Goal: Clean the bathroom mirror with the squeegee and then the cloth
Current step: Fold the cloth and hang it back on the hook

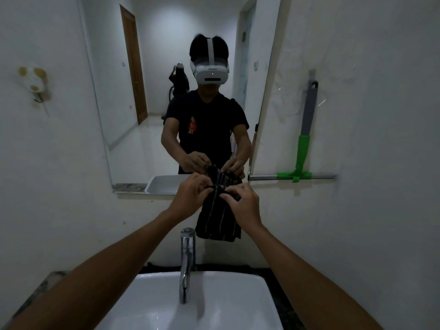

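Two bare hands meet over a bathroom basin in the head view, both closed on the top edge of a dark striped cloth (pixel 217 217) that hangs in front of the wall just below the mirror (pixel 152 129). The left hand (pixel 190 194) pinches the upper hem from about 9 o'clock of the cloth, fingers (pixel 204 188) curled shut over the fabric; the right hand (pixel 242 206) grips the same hem from about 3 o'clock, its fingers likewise folded tight on the cloth, with no gap showing. The cloth's long axis runs from 12 to 6 o'clock, its free end dangling above and a little to the right of the chrome tap (pixel 187 263), clear of the white sink (pixel 250 303) set into a dark stone worktop (pixel 281 291). The mirror glass lies at 12 o'clock from both hands, near but apart from the fingers; whether the cloth's upper edge touches the glass cannot be told. The squeegee (pixel 306 144), grey handle over green neck, hangs on the wall at about 2 o'clock from the hands, well apart from them, its blade lying from 9 to 3 o'clock beside the mirror's lower right corner. With the squeegee on the wall and the cloth in hand, the task appears to have reached its wiping stage. Both hands are about equally near the glass, so either could carry the cloth upward onto it; the fabric looks to need bunching or folding first, as most of it hangs loose below the grip.
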